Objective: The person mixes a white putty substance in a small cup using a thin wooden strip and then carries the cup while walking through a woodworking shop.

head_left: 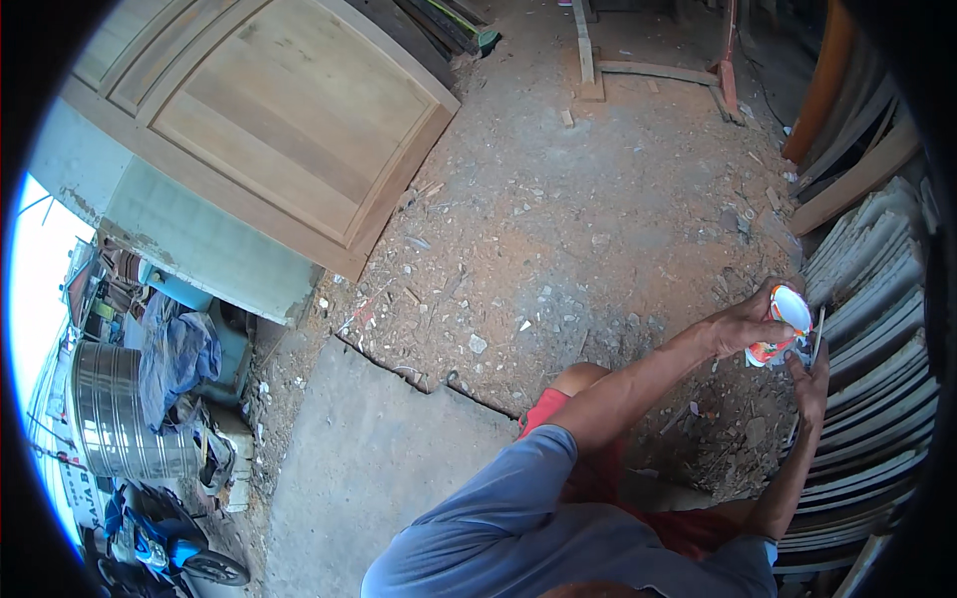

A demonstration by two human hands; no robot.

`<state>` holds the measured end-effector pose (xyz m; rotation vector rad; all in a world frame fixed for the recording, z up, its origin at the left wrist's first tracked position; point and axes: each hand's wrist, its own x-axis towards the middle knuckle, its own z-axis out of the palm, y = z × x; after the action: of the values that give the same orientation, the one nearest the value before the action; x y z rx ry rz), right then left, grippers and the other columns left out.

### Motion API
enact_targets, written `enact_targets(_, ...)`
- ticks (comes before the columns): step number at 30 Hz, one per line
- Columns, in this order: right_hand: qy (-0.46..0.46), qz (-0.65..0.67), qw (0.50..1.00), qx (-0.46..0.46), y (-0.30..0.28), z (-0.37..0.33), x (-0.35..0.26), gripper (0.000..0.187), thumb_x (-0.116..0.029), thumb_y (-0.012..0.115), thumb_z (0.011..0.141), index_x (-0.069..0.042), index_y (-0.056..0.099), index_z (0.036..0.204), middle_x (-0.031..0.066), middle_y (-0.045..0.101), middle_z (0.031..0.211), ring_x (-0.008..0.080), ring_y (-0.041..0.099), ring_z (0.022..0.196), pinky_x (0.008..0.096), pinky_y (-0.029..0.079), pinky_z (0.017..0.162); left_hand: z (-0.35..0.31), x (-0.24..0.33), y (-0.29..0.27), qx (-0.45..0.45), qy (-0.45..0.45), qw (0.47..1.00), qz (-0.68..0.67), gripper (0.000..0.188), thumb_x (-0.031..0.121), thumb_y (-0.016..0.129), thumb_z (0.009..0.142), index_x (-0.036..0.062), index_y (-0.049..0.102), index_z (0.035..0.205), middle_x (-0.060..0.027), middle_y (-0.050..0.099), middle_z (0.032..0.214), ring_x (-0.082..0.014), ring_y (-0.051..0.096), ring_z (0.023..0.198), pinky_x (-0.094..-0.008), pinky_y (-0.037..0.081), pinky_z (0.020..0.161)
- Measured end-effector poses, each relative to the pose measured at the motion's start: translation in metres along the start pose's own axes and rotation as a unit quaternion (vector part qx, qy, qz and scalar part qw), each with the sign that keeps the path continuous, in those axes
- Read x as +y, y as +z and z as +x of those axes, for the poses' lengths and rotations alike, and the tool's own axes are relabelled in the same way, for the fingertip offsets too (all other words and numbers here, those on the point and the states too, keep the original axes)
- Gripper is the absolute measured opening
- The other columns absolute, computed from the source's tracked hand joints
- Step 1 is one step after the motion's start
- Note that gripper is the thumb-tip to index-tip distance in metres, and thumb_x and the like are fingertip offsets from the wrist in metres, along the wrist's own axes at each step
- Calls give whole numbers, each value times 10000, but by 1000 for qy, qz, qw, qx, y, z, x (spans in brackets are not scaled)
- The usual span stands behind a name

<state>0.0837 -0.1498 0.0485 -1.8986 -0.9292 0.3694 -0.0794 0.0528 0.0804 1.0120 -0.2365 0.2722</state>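
Head camera view: the left hand [746, 331] is positioned right of centre in the frame and grips a small white-lined cup with an orange-red and white outer wall [791, 311]. The cup is tilted, its open mouth facing the upper right. The right hand [811, 384] is just beside the cup, toward the right edge, with its fingers closed on a thin, pale, straight stick [819, 337]; the exact finger contact is too small to tell. A row of long pale-grey slats [877, 384] occupies the right side of the frame. Debris-strewn bare ground [538, 229] fills the centre. A light-brown panelled wooden door [289, 130] lies at upper left. A smooth grey concrete slab [364, 488] is at lower left of centre.
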Motion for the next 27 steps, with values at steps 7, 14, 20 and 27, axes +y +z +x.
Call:
enact_targets(7, -31, -117, 989, 81, -9, 1, -6, 708, -151, 835, 824, 45, 486, 1409, 228, 612, 1230, 350, 572, 1212, 436, 454, 1046, 5, 18, 1, -26, -15, 995, 94, 752, 254, 801, 911, 39, 359, 1479, -75, 548, 1311, -165, 511, 1236, -347, 435, 1060)
enact_targets(14, 113, -156, 980, 39, -30, -28, -59, 835, -326, 849, 832, 39, 426, 1453, 288, 552, 1391, 410, 526, 1332, 473, 421, 1133, 3, 12, -24, -1, -71, 997, -31, 684, 222, 716, 922, 7, 393, 1485, -141, 591, 1374, -246, 597, 1253, -426, 494, 1053)
enact_targets(20, 111, -218, 963, 115, -54, -68, -29, 777, -302, 884, 785, 28, 494, 1371, 251, 580, 1275, 421, 536, 1273, 470, 432, 1091, 21, -35, 20, -60, -121, 971, -197, 757, 352, 581, 899, -15, 360, 1523, -205, 587, 1375, -386, 626, 1198, -594, 516, 1015)
enact_targets(27, 116, -179, 970, 119, -73, -90, -8, 798, -241, 872, 799, -10, 452, 1438, 241, 550, 1335, 401, 503, 1310, 456, 413, 1118, 24, -80, 47, -47, -195, 950, -241, 790, 446, 535, 875, -50, 446, 1483, -280, 647, 1221, -409, 630, 1121, -625, 476, 1003)
